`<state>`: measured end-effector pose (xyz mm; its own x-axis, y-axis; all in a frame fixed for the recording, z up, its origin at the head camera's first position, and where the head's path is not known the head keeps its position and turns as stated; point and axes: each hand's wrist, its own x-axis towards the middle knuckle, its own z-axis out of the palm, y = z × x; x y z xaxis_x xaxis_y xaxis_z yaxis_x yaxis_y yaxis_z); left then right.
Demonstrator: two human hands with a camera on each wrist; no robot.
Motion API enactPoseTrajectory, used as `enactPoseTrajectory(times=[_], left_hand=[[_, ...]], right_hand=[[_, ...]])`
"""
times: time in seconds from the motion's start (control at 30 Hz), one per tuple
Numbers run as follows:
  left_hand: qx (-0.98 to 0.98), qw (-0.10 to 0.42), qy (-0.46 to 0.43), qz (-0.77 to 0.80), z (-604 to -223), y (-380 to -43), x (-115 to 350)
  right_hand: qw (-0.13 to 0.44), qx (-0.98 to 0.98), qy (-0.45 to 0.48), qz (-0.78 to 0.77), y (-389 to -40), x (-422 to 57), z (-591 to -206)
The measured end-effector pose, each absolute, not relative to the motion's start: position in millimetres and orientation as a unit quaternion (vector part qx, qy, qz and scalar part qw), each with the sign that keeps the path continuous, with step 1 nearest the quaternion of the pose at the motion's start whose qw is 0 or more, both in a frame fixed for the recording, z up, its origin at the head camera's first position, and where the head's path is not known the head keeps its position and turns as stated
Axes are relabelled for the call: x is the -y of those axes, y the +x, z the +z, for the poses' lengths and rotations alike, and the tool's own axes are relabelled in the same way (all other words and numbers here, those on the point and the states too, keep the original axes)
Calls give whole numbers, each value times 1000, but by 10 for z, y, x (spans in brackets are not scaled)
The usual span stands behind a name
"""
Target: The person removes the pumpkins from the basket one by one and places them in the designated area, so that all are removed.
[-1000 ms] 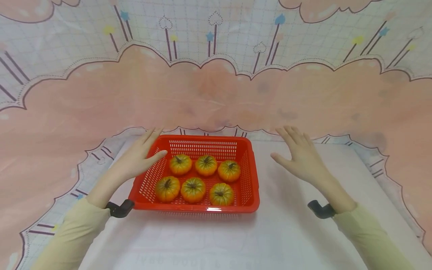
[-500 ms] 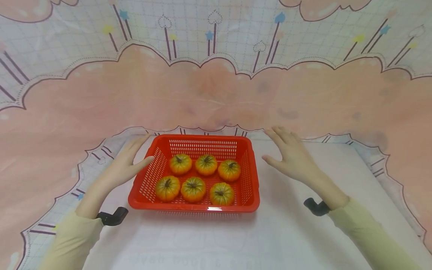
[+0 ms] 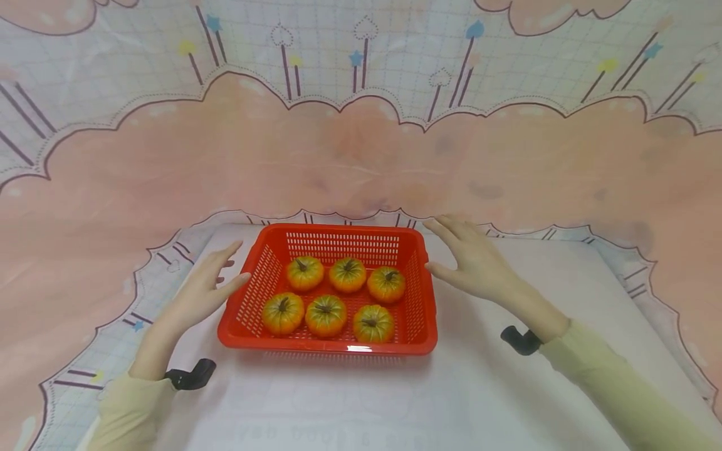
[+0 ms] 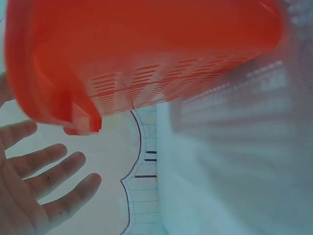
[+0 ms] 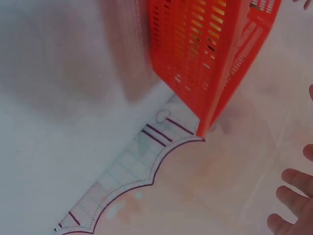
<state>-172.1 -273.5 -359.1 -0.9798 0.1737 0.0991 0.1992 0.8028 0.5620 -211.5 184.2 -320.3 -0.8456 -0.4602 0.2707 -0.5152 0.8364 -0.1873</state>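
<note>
- While both hands flank it in the head view, the red basket [image 3: 420,294] sits on the white table [image 3: 507,388], near its far edge, with six small pumpkins [image 3: 326,315] inside in two rows of three.
- From the same view, the left hand [image 3: 204,293] hovers just left of the basket, fingers spread and straight, thumb tip close to the left rim; it holds nothing.
- On the other side, the right hand [image 3: 470,260] hovers by the far right corner, fingers extended, thumb nearly at the rim; whether it touches is hard to tell.
- Seen from the left wrist, the basket's [image 4: 146,54] slotted left wall fills the top, and the left hand's fingers [image 4: 54,169] lie spread and relaxed below it, apart from the wall.
- Seen from the right wrist, the basket's [image 5: 205,54] right wall stands on the cloth, and only fingertips [image 5: 293,181] show at the right edge, clear of it.
- As I judge it, neither hand has taken hold: the basket rests flat and every pumpkin lies inside, so any gripping, lifting or unloading is not yet begun.
</note>
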Motion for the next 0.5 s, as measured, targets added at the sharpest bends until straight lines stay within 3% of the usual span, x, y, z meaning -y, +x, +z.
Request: enactPoseTrajectory(times=[0.5], left_hand=[[925, 31, -48, -375, -3829, -1675, 2818]], right_hand=[[67, 946, 298, 109, -2173, -1653, -3277]])
